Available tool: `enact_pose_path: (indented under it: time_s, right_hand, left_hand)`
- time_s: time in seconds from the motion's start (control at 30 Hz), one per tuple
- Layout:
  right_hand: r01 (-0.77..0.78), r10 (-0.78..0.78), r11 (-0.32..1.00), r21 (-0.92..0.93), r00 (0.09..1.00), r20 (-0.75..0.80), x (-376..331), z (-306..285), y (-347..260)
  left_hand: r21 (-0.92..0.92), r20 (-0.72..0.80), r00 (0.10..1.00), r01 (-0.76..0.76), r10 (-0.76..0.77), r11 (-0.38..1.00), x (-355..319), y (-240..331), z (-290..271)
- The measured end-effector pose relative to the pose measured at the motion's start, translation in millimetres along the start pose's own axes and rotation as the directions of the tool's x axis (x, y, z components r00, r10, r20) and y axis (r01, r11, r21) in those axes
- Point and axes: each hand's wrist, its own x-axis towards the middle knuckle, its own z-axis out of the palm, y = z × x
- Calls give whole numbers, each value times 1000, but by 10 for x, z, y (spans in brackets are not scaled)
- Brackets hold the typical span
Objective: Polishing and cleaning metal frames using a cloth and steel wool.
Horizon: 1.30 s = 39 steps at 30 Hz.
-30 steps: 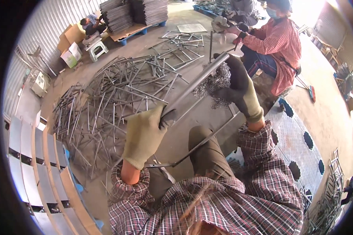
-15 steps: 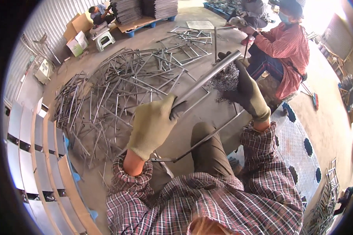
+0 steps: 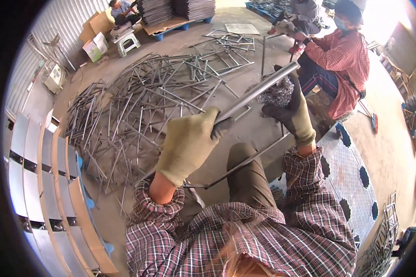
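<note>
At centre of the head view: one long metal rod, grey, held slantwise above the lap, its far end up and to the right.

Left hand: olive knit glove, fingers clenched around the lower part of the rod, thumb side toward the far end.

Right hand: olive glove with dark fingertips, fingers closed over a wad of steel wool, which is pressed against the upper part of the rod near its far end.

Across the knees, below the hands: a second thin bent bar, lying along the dark trousers, apart from the held rod.

On the concrete floor, left of centre: a large loose pile of rods, many crossing one another; beyond it, several flat wire frames.

Along the left rim: a curved row of pale metal sheets.

At upper right: a seated person in a red plaid shirt, just beside the far end of the rod, hands on an upright rod of their own.

At top left: cardboard boxes, a small stool, stacked material on a pallet, and another seated person.

At lower right: a perforated metal plate.
</note>
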Motion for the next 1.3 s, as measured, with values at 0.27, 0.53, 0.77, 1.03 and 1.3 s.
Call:
enact_pose_path:
  time_s: [0.27,0.53,0.77,1.03,1.3]
  right_hand:
    - [78,-77,994,72,997,-14,-32,-21,-34]
    - [288,-278,945,-153,957,85,11,-104,-275]
    - [50,-50,998,25,998,-36,-112,-74,-292]
    - [70,-107,991,-115,929,-353,-118,105,-161]
    - [123,-115,992,-6,910,-399,-133,74,-91]
  left_hand:
    - [10,37,999,-6,5,1000,-3,24,-12]
    - [56,2,996,-92,92,994,-19,55,-30]
    - [-64,6,994,-108,109,992,-20,104,-36]
    - [-25,23,996,-81,82,996,65,138,38]
    - [3,24,995,-94,94,996,89,212,64]
